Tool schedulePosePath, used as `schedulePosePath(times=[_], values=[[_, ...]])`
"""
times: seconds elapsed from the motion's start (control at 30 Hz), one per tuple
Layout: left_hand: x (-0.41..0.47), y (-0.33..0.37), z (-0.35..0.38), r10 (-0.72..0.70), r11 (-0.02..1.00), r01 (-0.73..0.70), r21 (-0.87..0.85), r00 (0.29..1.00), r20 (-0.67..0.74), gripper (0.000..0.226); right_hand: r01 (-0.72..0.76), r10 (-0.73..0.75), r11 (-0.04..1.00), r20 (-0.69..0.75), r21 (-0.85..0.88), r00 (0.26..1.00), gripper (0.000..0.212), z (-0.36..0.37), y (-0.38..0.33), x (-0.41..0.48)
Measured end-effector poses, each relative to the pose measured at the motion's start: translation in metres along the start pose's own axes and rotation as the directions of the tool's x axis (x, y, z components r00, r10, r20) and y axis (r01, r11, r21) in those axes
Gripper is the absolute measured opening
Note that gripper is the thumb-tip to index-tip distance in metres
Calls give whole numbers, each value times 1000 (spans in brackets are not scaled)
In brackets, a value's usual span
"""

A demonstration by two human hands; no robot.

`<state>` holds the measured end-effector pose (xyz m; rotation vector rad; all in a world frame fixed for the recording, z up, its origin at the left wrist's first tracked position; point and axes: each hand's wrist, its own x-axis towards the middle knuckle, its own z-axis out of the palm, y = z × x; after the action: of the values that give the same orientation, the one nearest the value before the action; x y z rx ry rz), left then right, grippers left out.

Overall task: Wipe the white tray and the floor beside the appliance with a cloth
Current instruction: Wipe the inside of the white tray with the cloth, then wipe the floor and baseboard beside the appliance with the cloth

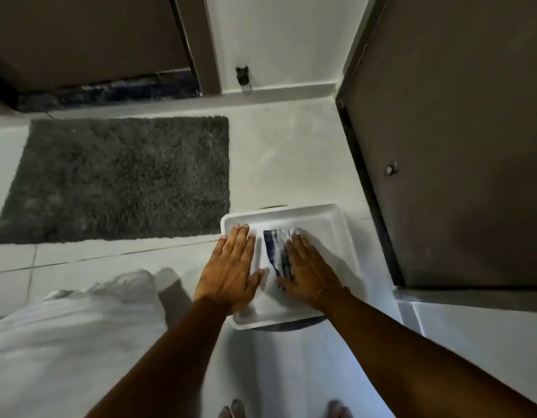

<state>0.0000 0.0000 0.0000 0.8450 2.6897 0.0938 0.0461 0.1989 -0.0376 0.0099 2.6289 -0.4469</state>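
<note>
A white square tray [330,220] lies on the pale tiled floor [279,164] beside a tall dark appliance [460,140]. My left hand [231,267] rests flat with fingers spread on the tray's left rim. My right hand [308,271] presses flat on a blue-and-white striped cloth [276,245] inside the tray. Part of the cloth is hidden under that hand. The tray seems to sit on a round dark object [287,325] that shows only at its near edge.
A dark grey shaggy mat [116,179] lies on the floor to the left of the tray. A dark door [89,37] and a white wall with a black fitting [242,74] are at the back. My clothed knee [74,336] is at lower left.
</note>
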Motion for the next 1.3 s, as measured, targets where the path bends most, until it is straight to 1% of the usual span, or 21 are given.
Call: schedulePosePath(times=[0.03, 0.07, 0.13, 0.2, 0.23, 0.33, 0.47, 0.53, 0.6, 0.67, 0.77, 0.83, 0.87, 0.93, 0.97, 1.03, 1.1, 1.17, 1.23, 1.3], values=[[6, 0, 7, 8, 1000, -8, 9, 1000, -24, 79, 18, -18, 1000, -9, -9, 1000, 92, 10, 0, 6], [12, -2, 15, 3, 1000, -3, 4, 999, -44, 78, 17, -17, 1000, -31, 23, 999, 91, 18, 1, 12], [22, -5, 28, 19, 1000, -18, 20, 998, -65, 77, 13, -6, 996, -84, 89, 996, 78, 30, 0, 19], [25, -5, 36, 23, 999, -21, 24, 997, -76, 77, 1, 21, 981, -113, 194, 993, 64, 38, 2, 20], [25, -6, 38, 23, 999, -20, 37, 996, -84, 77, 3, 27, 978, -140, 210, 990, 61, 41, 5, 20], [25, -3, 38, 44, 998, -40, 41, 993, -105, 76, 39, 5, 982, -229, 186, 973, 61, 38, 12, 22], [23, 11, 28, 76, 997, -73, 28, 987, -141, 75, -21, 61, 983, -220, 180, 974, 57, 22, 15, 19], [23, 24, 19, 98, 995, -99, 1, 982, -164, 75, -33, 98, 975, -289, 222, 952, 57, 7, 17, 12], [22, 46, 7, 123, 991, -132, -32, 974, -189, 75, -48, 169, 959, -426, 280, 889, 58, -9, 22, -8], [16, 75, 0, 167, 980, -186, -68, 962, -216, 73, -60, 270, 926, -543, 372, 795, 56, -19, 32, -46], [-5, 123, 6, 248, 949, -284, -139, 940, -233, 72, -42, 388, 869, -625, 494, 677, 50, -9, 54, -126], [-30, 160, 26, 317, 910, -361, -205, 923, -218, 72, -108, 464, 846, -618, 523, 635, 49, 31, 78, -189], [-43, 174, 41, 355, 891, -396, -223, 913, -203, 72, -159, 503, 830, -595, 534, 627, 51, 56, 91, -218], [-69, 201, 89, 415, 872, -441, -212, 896, -154, 70, -284, 577, 794, -516, 538, 633, 61, 118, 123, -278], [-79, 212, 119, 430, 871, -446, -208, 895, -119, 70, -355, 602, 783, -479, 510, 639, 65, 152, 140, -305], [-93, 227, 179, 420, 887, -414, -204, 908, -19, 70, -499, 651, 754, -385, 427, 654, 63, 218, 172, -347], [-98, 238, 243, 406, 902, -392, -183, 912, 49, 71, -572, 676, 733, -303, 368, 671, 64, 279, 202, -369], [-99, 251, 302, 425, 898, -407, -167, 901, 92, 71, -624, 694, 719, -261, 308, 671, 66, 335, 230, -378], [-90, 259, 346, 435, 894, -414, -168, 893, 113, 71, -634, 678, 735, -270, 241, 683, 62, 371, 250, -370], [-75, 266, 389, 440, 894, -421, -153, 890, 123, 73, -628, 653, 756, -295, 186, 698, 64, 403, 271, -358]])
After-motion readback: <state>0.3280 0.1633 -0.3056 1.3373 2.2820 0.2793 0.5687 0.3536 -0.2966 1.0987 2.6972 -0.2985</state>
